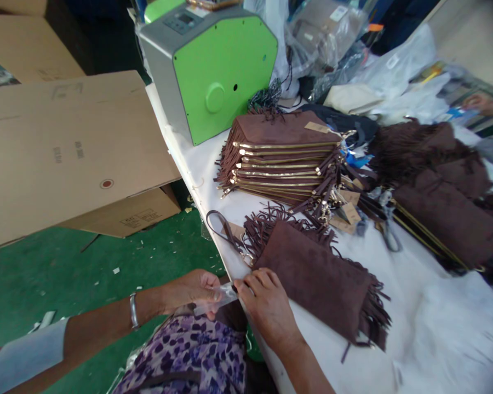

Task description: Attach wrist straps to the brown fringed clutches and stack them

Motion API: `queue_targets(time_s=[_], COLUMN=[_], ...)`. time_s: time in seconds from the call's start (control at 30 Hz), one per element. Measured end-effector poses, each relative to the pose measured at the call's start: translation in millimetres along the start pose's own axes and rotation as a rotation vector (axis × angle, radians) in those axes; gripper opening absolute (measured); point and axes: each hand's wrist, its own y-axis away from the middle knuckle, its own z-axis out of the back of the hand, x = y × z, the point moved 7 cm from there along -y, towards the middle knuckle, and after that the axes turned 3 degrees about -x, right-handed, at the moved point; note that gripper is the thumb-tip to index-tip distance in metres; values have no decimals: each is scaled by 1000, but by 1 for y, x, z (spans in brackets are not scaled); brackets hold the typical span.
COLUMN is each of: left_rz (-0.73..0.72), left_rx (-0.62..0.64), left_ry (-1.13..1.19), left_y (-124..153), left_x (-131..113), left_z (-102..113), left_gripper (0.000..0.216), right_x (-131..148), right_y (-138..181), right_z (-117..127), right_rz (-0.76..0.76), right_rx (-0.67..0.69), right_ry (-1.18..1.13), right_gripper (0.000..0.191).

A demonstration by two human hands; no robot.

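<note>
A: Where do we stand with the clear plastic strip point(227, 296)?

B: We have it at the edge of the tabletop point(361, 377), between our two hands. The fingers of our left hand point(203, 287) are pinched together on it. The fingers of our right hand point(269, 306) are curled, tips at its far end; we cannot tell whether they grip it too.

A: And the brown fringed pouch point(308, 279)?

B: It lies flat on the tabletop just beside our right hand, its wrist strap point(228, 235) looped out near the edge. We see no plastic on its upper face, so we judge the handling of the strip to be under way, not complete.

A: What looks done?

B: The stack of pouches point(287, 131) behind it is neatly layered, gold zips lined up, so we would call that stacking done. Whether those pieces are finished, we cannot tell. More brown pouches point(447, 213) lie loosely on the right; we judge those to be left to tidy.
</note>
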Motion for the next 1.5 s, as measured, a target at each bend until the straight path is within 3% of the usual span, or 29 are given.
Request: queue_targets(time_s=[0.13,0.23,0.37,0.5,0.73,0.97,1.27,1.5], left_rz=[10,39,86,86,118,113,136,156], left_rx=[1,-19,-79,-95,-161,-200,-259,-210], left_ry=[54,88,105,68,-140,-179,-152,-114], left_y=[-2,-6,-14,-22,-35,-32,-10,-15], left_x=[-4,-5,0,1,-19,-29,-23,-13], left_z=[-9,-15,-17,-21,-34,-38,-28,-37], left_gripper=[42,46,51,45,52,49,52,53], right_x=[0,-3,-16,-29,-34,-29,-8,-9], right_y=[4,17,46,69,68,65,56,54], right_z=[-1,4,6,-8,-27,-24,-28,-36], right_rz=[-7,-77,-332,-627,-822,-818,-709,-813], right_rx=[-12,-107,-267,-339,-357,-378,-253,-184], right_ry=[14,24,-44,-242,-515,-594,-760,-658], right_gripper=[31,31,28,28,31,29,26,20])
